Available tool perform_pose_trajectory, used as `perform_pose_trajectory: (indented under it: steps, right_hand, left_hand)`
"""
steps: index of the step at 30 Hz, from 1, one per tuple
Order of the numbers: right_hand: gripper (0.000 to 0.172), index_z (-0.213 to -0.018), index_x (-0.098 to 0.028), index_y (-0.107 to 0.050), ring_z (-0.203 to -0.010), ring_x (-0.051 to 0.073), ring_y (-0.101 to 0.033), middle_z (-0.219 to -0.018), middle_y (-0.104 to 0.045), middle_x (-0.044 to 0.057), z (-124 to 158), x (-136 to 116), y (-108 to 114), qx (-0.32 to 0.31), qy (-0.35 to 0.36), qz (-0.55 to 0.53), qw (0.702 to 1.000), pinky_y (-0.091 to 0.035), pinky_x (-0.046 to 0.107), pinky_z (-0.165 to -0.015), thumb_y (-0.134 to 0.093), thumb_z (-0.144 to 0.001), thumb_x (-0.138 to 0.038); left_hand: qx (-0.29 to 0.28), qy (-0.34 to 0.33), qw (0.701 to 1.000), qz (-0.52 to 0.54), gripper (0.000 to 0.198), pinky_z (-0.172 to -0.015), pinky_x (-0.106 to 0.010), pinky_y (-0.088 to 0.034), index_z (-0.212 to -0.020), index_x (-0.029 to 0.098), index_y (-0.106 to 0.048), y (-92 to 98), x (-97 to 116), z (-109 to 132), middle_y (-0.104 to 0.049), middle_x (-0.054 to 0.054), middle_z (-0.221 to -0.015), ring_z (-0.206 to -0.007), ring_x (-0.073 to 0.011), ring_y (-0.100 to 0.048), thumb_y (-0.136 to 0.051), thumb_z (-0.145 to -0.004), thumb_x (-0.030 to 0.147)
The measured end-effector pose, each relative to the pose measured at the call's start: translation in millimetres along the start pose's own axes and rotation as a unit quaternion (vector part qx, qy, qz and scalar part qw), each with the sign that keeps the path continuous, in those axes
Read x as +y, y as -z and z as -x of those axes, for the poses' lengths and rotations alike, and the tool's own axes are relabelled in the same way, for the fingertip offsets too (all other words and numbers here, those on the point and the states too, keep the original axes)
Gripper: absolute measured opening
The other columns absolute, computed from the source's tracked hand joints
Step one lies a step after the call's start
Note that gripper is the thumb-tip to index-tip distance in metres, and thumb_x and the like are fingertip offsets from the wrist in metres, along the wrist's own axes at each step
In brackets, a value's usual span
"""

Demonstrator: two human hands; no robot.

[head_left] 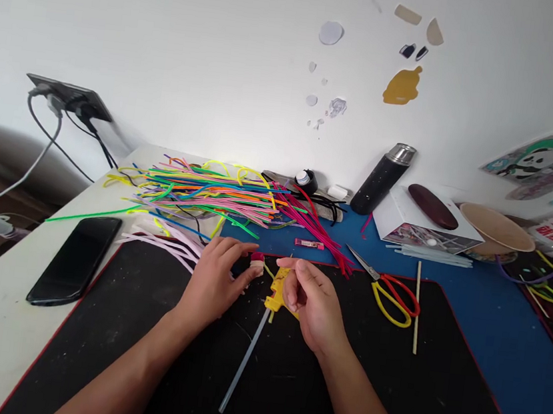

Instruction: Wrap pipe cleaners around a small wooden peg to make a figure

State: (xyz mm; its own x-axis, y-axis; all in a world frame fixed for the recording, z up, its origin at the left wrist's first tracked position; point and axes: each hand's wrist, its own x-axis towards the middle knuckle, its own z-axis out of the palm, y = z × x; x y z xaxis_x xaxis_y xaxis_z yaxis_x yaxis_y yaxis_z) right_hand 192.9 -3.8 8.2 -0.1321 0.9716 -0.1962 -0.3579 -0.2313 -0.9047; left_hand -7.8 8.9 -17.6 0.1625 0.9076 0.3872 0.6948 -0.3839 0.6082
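Pinching a red-and-white piece (257, 264) is left hand (213, 278); right hand (314, 297) is curling, grip unclear; glue gun (277, 288) sitting loaded, pipe cleaners (222, 194) lying loose.

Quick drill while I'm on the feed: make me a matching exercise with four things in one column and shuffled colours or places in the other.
1. glue gun
2. scissors
3. phone
4. flask

A. black, with a silver cap
B. one red handle loop, one yellow
C. yellow, partly hidden by the right hand
D. black, at the left edge of the mat

Pairs: 1-C, 2-B, 3-D, 4-A
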Motion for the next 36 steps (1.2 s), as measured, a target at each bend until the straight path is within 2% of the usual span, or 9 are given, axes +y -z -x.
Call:
perform_pose_trajectory:
  steps: [5,9,12,15,21,25,28,32,36]
  right_hand:
    - [0.043,-0.105,-0.017,-0.081,-0.047,0.010,-0.043,-0.054,-0.053,-0.004,3,2,-1,-0.029,0.030,0.049,0.998,-0.031,0.025,-0.049,-0.065,-0.100,-0.056]
    - [0.045,-0.108,-0.017,-0.081,-0.048,0.011,-0.045,-0.055,-0.054,-0.003,5,5,-2,-0.058,0.062,0.111,0.990,-0.034,0.025,-0.049,-0.061,-0.102,-0.057]
    - [0.045,-0.108,-0.017,-0.080,-0.049,0.012,-0.047,-0.058,-0.056,-0.002,8,6,-4,-0.066,0.096,0.172,0.978,-0.037,0.026,-0.050,-0.057,-0.104,-0.056]
    - [0.043,-0.105,-0.017,-0.080,-0.051,0.013,-0.050,-0.058,-0.057,-0.002,12,3,-5,-0.071,0.151,0.259,0.951,-0.039,0.026,-0.053,-0.053,-0.108,-0.050]
    - [0.043,-0.084,-0.019,-0.074,-0.056,0.014,-0.055,-0.061,-0.056,-0.001,19,-12,-11,-0.083,0.228,0.382,0.892,-0.041,0.027,-0.060,-0.049,-0.110,-0.042]
    - [0.038,-0.099,-0.020,-0.079,-0.054,0.015,-0.057,-0.059,-0.057,-0.001,23,-15,-14,-0.091,0.227,0.407,0.880,-0.043,0.027,-0.061,-0.049,-0.110,-0.041]
    - [0.040,-0.105,-0.020,-0.080,-0.055,0.015,-0.060,-0.060,-0.059,-0.001,26,-14,-12,-0.089,0.223,0.403,0.883,-0.045,0.027,-0.061,-0.048,-0.111,-0.042]
    - [0.046,-0.097,-0.019,-0.081,-0.054,0.014,-0.059,-0.058,-0.059,-0.001,31,-14,-11,-0.084,0.222,0.399,0.886,-0.044,0.025,-0.059,-0.046,-0.111,-0.045]
    - [0.047,-0.099,-0.018,-0.082,-0.056,0.015,-0.060,-0.060,-0.060,0.000,33,-13,-13,-0.086,0.221,0.411,0.880,-0.045,0.027,-0.061,-0.046,-0.111,-0.046]
  left_hand:
    - [0.010,0.050,0.986,0.159,0.018,-0.084,-0.034,-0.050,-0.103,0.024,-0.077,15.2,17,-2,-0.075,-0.003,-0.093,-0.089,-0.0214,-0.064,-0.067,-0.101,0.039]
    - [-0.015,0.075,0.974,0.211,0.018,-0.082,-0.031,-0.051,-0.100,0.024,-0.079,18.7,24,0,-0.076,-0.003,-0.095,-0.090,-0.0205,-0.067,-0.069,-0.099,0.039]
    - [-0.033,0.069,0.974,0.215,0.016,-0.085,-0.031,-0.052,-0.099,0.024,-0.079,21.9,27,2,-0.078,-0.004,-0.097,-0.093,-0.0209,-0.069,-0.070,-0.098,0.037]
    - [-0.059,0.055,0.975,0.205,0.015,-0.081,-0.029,-0.052,-0.097,0.024,-0.079,30.4,32,3,-0.079,-0.003,-0.095,-0.090,-0.0197,-0.070,-0.069,-0.100,0.035]
    - [-0.090,-0.052,0.990,0.093,0.017,-0.079,-0.030,-0.051,-0.097,0.022,-0.077,50.7,44,1,-0.076,-0.004,-0.090,-0.085,-0.0192,-0.068,-0.061,-0.103,0.024]
    - [-0.079,-0.097,0.992,0.004,0.019,-0.080,-0.033,-0.052,-0.103,0.020,-0.077,53.8,44,1,-0.077,-0.007,-0.092,-0.087,-0.0218,-0.070,-0.058,-0.103,0.018]
    - [-0.099,-0.078,0.992,0.020,0.020,-0.080,-0.031,-0.052,-0.103,0.020,-0.077,54.4,44,3,-0.077,-0.006,-0.092,-0.087,-0.0208,-0.071,-0.057,-0.103,0.019]
    - [-0.122,-0.020,0.987,0.106,0.021,-0.076,-0.026,-0.051,-0.098,0.022,-0.077,55.3,47,7,-0.078,-0.002,-0.090,-0.080,-0.0160,-0.071,-0.057,-0.103,0.023]
    - [-0.097,0.018,0.986,0.133,0.019,-0.074,-0.024,-0.051,-0.098,0.023,-0.080,52.6,48,12,-0.081,-0.001,-0.090,-0.079,-0.0160,-0.073,-0.061,-0.099,0.023]
